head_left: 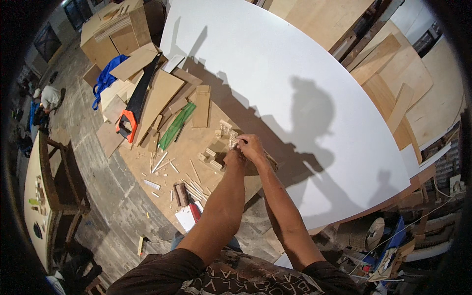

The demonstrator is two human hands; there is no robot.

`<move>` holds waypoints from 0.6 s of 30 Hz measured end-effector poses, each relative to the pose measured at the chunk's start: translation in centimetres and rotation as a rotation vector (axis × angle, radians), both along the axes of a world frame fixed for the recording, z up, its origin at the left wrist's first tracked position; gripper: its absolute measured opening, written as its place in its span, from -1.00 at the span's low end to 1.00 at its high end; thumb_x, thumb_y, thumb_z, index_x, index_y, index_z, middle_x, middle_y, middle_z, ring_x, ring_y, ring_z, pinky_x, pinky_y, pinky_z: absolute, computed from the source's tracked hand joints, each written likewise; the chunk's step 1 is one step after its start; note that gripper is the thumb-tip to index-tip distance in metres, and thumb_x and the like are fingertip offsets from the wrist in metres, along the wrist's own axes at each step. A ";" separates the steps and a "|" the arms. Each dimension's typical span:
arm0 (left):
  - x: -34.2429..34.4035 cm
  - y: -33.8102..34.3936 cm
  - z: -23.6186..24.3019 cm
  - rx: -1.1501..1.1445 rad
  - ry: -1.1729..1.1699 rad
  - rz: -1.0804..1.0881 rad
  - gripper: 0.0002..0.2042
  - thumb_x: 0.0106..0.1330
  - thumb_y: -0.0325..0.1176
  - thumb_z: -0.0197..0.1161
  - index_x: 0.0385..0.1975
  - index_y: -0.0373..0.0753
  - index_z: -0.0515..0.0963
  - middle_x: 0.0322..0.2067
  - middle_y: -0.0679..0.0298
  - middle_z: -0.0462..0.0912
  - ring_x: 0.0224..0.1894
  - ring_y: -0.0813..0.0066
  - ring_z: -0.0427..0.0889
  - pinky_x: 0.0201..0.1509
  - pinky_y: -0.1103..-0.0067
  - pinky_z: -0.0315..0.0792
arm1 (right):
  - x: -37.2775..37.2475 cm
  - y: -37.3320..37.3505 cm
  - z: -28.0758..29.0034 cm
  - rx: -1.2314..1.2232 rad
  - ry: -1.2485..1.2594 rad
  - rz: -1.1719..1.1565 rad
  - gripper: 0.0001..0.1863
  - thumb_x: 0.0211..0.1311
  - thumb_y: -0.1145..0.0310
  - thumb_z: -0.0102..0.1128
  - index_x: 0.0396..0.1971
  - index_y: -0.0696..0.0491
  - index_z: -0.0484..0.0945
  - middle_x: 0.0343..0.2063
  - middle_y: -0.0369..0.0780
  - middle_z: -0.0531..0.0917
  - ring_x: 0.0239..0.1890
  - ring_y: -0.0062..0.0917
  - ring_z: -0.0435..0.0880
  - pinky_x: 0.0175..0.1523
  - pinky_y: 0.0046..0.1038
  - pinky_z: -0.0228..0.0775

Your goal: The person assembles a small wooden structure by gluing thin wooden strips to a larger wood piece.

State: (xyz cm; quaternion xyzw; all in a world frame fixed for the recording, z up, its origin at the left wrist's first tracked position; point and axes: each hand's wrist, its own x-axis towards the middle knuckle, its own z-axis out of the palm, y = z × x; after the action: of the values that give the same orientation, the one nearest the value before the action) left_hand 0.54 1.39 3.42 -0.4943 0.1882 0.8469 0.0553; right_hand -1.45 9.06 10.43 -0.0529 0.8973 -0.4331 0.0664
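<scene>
Both hands are close together over a cluster of small pale wooden pieces (215, 150) on the plywood worktop (142, 167). My right hand (250, 147) has its fingers closed at the upper end of the cluster, pinching something too small to make out. My left hand (232, 158) is lower and left of it, largely hidden behind its wrist and the right hand. Left of them lie a green strip (177, 125), a thin dark tool (179, 132) and a board (200, 110). Thin white sticks (194, 187) and a red-handled tool (194, 210) lie nearer me.
A large white panel (354, 162) fills the right of the worktop, crossed by shadows. A hand saw (127, 125), board offcuts, a blue bag (105, 76) and plywood boxes are stacked upper left. A person (49, 97) is at far left, beside another table (37, 191).
</scene>
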 end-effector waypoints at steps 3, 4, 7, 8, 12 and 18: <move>-0.2 -1.9 -5.4 0.031 0.113 0.118 -0.84 0.34 -0.33 0.21 -0.15 -0.20 0.57 -0.31 0.24 0.60 -0.35 0.38 0.61 -0.40 0.48 0.49 | 0.1 -2.6 1.1 -0.034 -0.016 0.069 -0.76 0.22 0.39 0.15 -0.20 0.13 0.71 -0.45 -0.16 0.74 -0.36 -0.41 0.73 -0.13 -0.40 0.52; -0.3 -2.1 -6.2 0.009 0.173 0.155 -0.84 0.30 -0.36 0.26 -0.17 -0.21 0.57 -0.33 0.25 0.60 -0.38 0.39 0.60 -0.43 0.47 0.48 | 0.1 -3.0 1.4 -0.045 -0.018 0.100 -0.77 0.22 0.39 0.14 -0.21 0.12 0.71 -0.45 -0.16 0.74 -0.36 -0.40 0.74 -0.13 -0.39 0.52; -0.8 0.8 -0.7 0.003 -0.161 0.092 -0.84 0.28 -0.37 0.30 -0.18 -0.20 0.58 -0.35 0.26 0.59 -0.41 0.41 0.60 -0.47 0.46 0.46 | -0.5 0.6 -1.1 0.005 0.023 0.049 -0.77 0.22 0.38 0.14 -0.22 0.11 0.71 -0.46 -0.18 0.75 -0.36 -0.41 0.73 -0.13 -0.41 0.52; -0.5 0.9 0.9 0.003 -0.162 0.089 -0.84 0.28 -0.37 0.30 -0.18 -0.20 0.58 -0.35 0.26 0.59 -0.41 0.41 0.60 -0.47 0.46 0.46 | -0.5 0.8 -1.1 0.006 0.022 0.045 -0.77 0.22 0.38 0.14 -0.22 0.11 0.71 -0.46 -0.18 0.75 -0.36 -0.41 0.73 -0.13 -0.41 0.52; -0.4 -1.0 -0.1 -0.037 -0.069 0.080 -0.83 0.25 -0.36 0.33 -0.22 -0.25 0.59 -0.38 0.23 0.61 -0.46 0.39 0.61 -0.51 0.45 0.46 | -0.8 -0.8 -1.8 -0.043 0.016 0.064 -0.78 0.25 0.42 0.14 -0.20 0.16 0.70 -0.43 -0.14 0.75 -0.39 -0.45 0.74 -0.19 -0.42 0.54; -0.3 -0.2 -0.8 -0.137 -0.211 -0.051 -0.76 0.21 -0.34 0.34 -0.19 -0.32 0.59 -0.35 0.17 0.64 -0.43 0.35 0.65 -0.51 0.41 0.53 | -1.0 0.0 -2.5 -0.041 -0.047 0.028 -0.79 0.25 0.44 0.15 -0.20 0.17 0.69 -0.30 -0.06 0.73 -0.28 -0.32 0.73 -0.15 -0.36 0.55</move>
State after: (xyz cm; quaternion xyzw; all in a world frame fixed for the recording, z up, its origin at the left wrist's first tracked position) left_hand 0.24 1.19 2.58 -0.5784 0.2511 0.7736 0.0623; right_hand -2.42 9.07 7.91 -0.0568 0.8857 -0.4514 0.0923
